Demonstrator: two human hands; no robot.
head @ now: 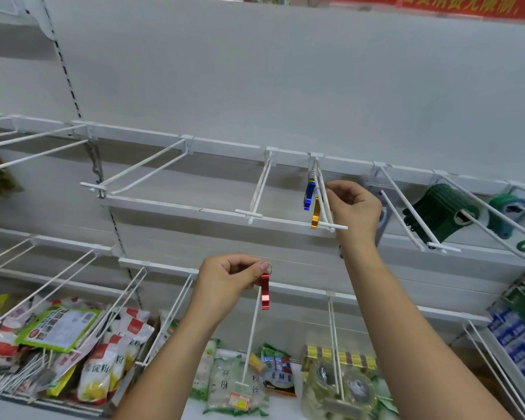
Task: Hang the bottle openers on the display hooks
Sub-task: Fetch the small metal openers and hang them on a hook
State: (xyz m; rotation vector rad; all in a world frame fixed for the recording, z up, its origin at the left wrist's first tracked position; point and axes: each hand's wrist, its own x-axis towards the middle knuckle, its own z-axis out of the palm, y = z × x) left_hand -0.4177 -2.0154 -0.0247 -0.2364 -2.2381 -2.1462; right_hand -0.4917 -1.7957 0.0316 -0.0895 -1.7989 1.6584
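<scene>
A blue bottle opener [309, 199] hangs by its ring far back on a white display hook [325, 204]. A gold bottle opener [315, 214] hangs just in front of it on the same hook. My right hand [353, 204] is raised beside this hook, fingers curled, its fingertips at the wire near the gold opener. Lower down and in the middle, my left hand [228, 281] pinches the ring of a red bottle opener [265, 291], which dangles straight down below the fingers.
Bare white hooks [256, 189] stick out left of the one in use. Green brushes [443, 213] hang on hooks to the right. Below, more hooks [335, 341] jut over food packets [103, 353] and blue boxes [515, 338].
</scene>
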